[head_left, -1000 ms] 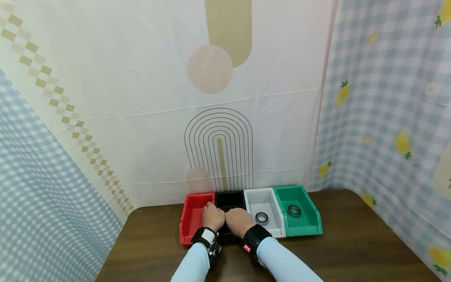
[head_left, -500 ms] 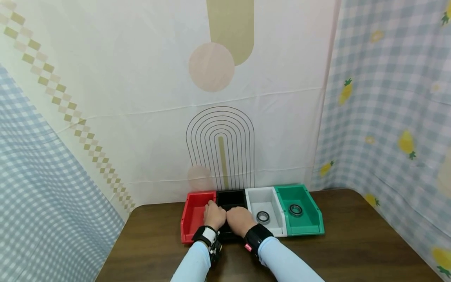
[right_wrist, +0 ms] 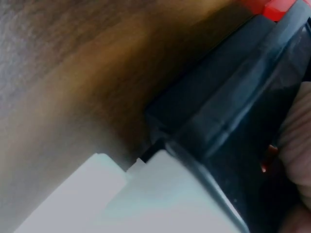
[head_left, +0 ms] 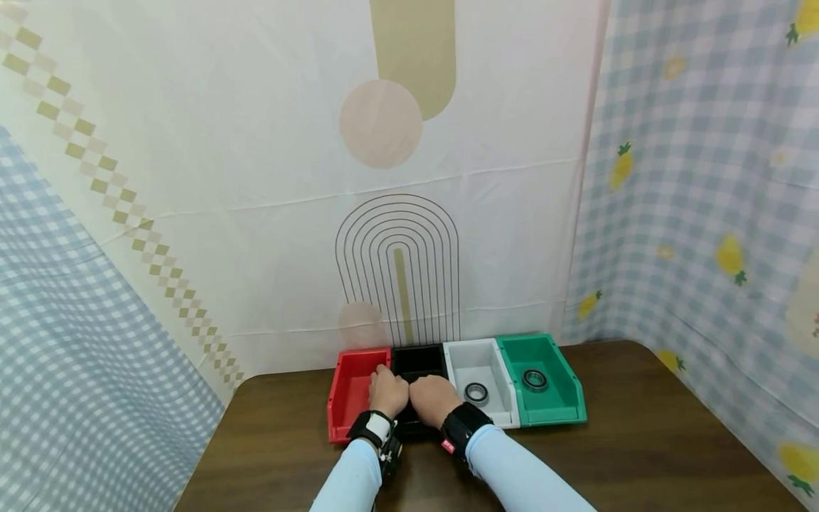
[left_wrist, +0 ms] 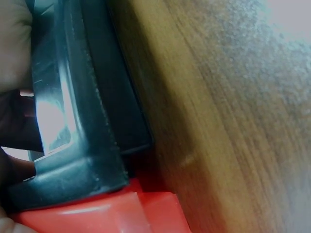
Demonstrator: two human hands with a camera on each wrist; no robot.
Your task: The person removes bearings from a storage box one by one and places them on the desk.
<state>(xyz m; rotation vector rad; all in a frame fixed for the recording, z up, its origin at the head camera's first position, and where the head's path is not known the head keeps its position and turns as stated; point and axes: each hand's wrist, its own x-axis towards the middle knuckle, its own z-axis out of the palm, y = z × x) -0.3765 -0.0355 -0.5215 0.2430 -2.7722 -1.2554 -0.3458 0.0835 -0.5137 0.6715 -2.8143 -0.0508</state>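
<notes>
My left hand and right hand meet, knuckles close together, over the black bin. Both have bent fingers that point down, and their fingertips are hidden in the head view. Beside the left hand stands the red bin, whose shared wall with the black bin lies under that hand. In the left wrist view, fingers reach inside the black bin's front wall. Skin of the right hand shows at the edge of the right wrist view, also inside the black bin. I cannot tell what the fingers hold.
To the right, a white bin contains a ball bearing, and a green bin holds another bearing. All the bins stand in a row on the brown wooden table, near the back curtain.
Hardly anything differs: both hands keep their place over the black bin, and the bearings lie where they were. Only the head view shifts slightly.
</notes>
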